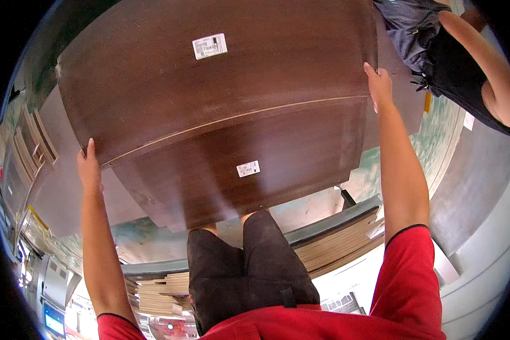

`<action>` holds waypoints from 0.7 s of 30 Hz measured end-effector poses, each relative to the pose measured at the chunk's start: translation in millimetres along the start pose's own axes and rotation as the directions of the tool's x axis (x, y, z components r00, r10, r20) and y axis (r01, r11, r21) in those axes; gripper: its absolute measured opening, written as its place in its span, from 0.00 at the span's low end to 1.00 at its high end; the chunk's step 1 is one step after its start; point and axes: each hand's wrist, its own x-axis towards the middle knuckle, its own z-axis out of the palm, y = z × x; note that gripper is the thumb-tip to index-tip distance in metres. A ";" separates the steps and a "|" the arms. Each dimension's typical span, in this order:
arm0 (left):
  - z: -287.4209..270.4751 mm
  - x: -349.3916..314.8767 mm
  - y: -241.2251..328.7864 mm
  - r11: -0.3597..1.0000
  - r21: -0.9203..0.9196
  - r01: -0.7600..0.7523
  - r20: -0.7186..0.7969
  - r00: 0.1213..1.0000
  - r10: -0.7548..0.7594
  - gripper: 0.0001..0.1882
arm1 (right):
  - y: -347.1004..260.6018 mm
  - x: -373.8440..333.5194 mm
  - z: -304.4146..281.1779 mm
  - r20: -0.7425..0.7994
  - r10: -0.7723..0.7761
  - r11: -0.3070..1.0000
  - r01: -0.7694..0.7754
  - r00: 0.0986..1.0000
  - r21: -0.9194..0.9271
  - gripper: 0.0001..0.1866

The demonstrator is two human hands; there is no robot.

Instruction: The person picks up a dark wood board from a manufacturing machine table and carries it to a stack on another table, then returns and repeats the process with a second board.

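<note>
A large dark brown wooden panel with a white label spans the upper middle of the view. My left hand grips its near left corner, thumb pointing up along the edge. On the opposite side my right hand holds its right edge, the thumb near the top face; the other fingers are partly hidden. Below its pale near edge shows a second dark brown panel with its own white label. It reaches nearly to my knees. Whether the two panels touch cannot be made out.
A person in dark clothes stands at the right, a bare arm hanging close to the panel. Stacked boards lie behind my legs, and more boards stand at the left. A machine with a lit screen is at lower left.
</note>
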 end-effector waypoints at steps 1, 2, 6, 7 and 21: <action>2.3 -6.9 -3.4 0.998 0.047 -0.044 -0.022 0.999 0.045 0.36 | 11.1 -6.2 -0.3 -0.003 0.010 1.000 -0.010 1.000 0.010 0.30; 1.8 -15.1 -7.4 0.991 0.099 -0.088 -0.044 0.995 0.093 0.33 | 21.2 -16.1 -2.1 -0.003 0.023 0.999 -0.023 1.000 0.024 0.29; -0.3 -42.6 -50.6 0.987 0.043 -0.154 0.011 0.988 0.153 0.23 | 64.7 -68.7 -2.9 0.014 0.124 0.989 -0.125 0.992 0.081 0.24; 1.0 -52.7 -66.3 0.989 0.019 -0.145 0.003 0.989 0.145 0.22 | 74.8 -84.9 -5.6 0.036 0.164 0.979 -0.167 0.986 0.118 0.23; 16.7 -172.5 -192.8 0.951 0.202 0.234 0.147 0.953 -0.266 0.31 | 190.0 -197.6 -10.3 0.125 0.413 0.872 -0.431 0.902 0.230 0.19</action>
